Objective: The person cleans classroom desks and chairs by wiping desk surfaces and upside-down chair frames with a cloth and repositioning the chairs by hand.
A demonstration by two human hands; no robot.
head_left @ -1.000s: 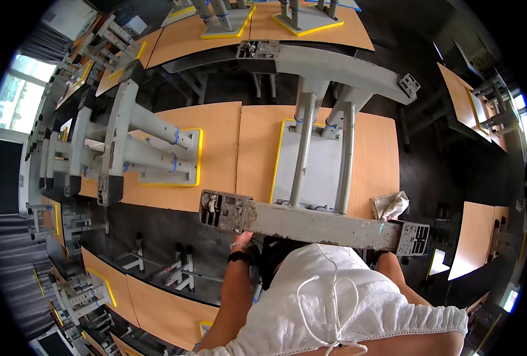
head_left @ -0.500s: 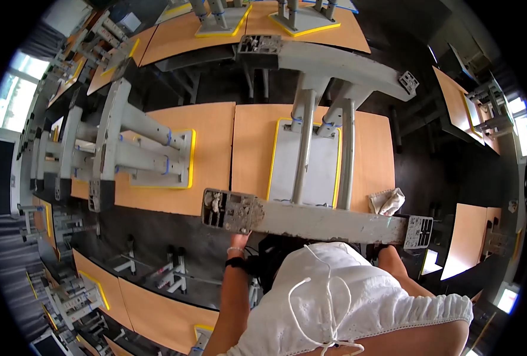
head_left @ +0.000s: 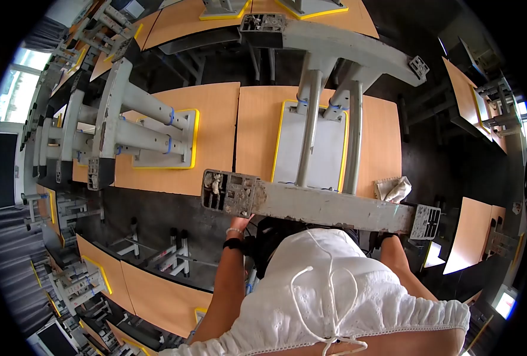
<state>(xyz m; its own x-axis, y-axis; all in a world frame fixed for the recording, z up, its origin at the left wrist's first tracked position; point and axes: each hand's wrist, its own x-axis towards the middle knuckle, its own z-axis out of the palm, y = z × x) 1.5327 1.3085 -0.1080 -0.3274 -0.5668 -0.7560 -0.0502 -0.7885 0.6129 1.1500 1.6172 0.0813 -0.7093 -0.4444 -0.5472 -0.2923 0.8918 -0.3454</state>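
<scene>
Directly before me an upturned piece of grey furniture, a stool or small table, rests on a wooden desk. Its grey top has a yellow edge and lies face down; its legs point up. The scuffed near foot bar stretches across in front of my body, with an end cap full of dirt. My left hand is at the lower edge of this bar near its left end, fingers hidden. Below the bar's right end my right hand is mostly covered. A crumpled off-white cloth lies on the desk.
Another upturned piece stands on the adjoining desk to the left. The far foot bar rises ahead. Behind it are more desks with upturned furniture. Several desks stand at lower left, others at right. Dark floor lies between rows.
The whole view has shifted, so the desks, upturned furniture and my arms appear higher. My hands stay by the near foot bar. The cloth keeps its place on the desk.
</scene>
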